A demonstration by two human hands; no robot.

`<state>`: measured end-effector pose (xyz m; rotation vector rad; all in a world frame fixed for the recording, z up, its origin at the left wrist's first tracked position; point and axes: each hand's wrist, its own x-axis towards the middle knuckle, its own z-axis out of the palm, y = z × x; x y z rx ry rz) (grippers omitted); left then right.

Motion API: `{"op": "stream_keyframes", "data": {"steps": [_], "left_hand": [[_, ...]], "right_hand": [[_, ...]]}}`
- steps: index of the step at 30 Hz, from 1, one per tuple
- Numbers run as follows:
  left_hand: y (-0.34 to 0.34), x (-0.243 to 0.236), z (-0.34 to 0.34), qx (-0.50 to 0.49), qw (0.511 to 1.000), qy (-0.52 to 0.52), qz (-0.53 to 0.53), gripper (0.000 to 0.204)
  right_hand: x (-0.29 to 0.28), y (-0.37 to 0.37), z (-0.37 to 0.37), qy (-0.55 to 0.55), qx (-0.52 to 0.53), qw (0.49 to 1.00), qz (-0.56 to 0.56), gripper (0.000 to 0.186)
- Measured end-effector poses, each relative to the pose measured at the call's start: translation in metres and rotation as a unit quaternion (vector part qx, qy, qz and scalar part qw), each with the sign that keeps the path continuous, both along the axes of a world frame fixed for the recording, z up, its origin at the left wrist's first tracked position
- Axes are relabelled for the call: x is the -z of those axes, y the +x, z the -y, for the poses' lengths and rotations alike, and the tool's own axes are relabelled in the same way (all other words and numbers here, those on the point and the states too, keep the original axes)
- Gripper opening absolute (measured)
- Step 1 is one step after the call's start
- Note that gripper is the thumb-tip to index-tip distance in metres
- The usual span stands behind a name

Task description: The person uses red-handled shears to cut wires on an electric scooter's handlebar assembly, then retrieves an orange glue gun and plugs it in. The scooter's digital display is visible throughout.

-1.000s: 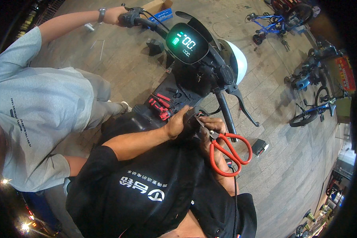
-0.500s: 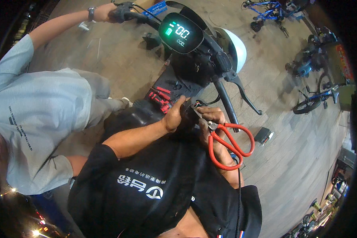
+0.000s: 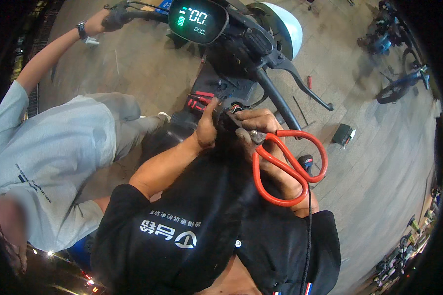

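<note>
**Close work in tight quarters**

The right hand (image 3: 262, 122) had its fingers closed round the neck of big metal scissors with red looped handles (image 3: 280, 163); the blades were mostly hidden. The left hand (image 3: 207, 125) was against a dark, blocky part (image 3: 226, 119) with thin coloured wires (image 3: 236, 106); its fingers were largely hidden, so I could not tell whether they gripped. In view, this work lay at the near edge of the scooter's black footboard (image 3: 209, 78). It seemed to call for steady bracing, small blade moves and fingertips off the cutting line. Red-and-black hand tools (image 3: 200, 100) crowded the footboard's left edge, and a straight black handlebar grip (image 3: 279, 101) closed the right. Freer room lay beyond, over the grey paved floor (image 3: 364, 182).
</note>
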<state>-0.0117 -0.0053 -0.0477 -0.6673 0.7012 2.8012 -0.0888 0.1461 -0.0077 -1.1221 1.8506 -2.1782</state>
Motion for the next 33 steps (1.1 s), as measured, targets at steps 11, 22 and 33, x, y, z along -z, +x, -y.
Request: {"op": "stream_keyframes", "data": {"steps": [11, 22, 33], "left_hand": [[0.002, 0.003, 0.003, 0.005, 1.000, -0.018, 0.003, 0.055], [0.005, 0.007, -0.002, 0.020, 0.999, -0.024, -0.030, 0.068], [0.029, 0.016, -0.011, 0.003, 0.999, -0.024, -0.022, 0.073]], "right_hand": [[0.001, 0.002, -0.008, -0.018, -0.002, 0.997, 0.072, 0.022], [0.009, 0.002, -0.014, -0.040, -0.025, 0.993, 0.107, 0.023], [0.008, 0.012, -0.022, -0.038, -0.062, 0.997, -0.004, 0.024]]}}
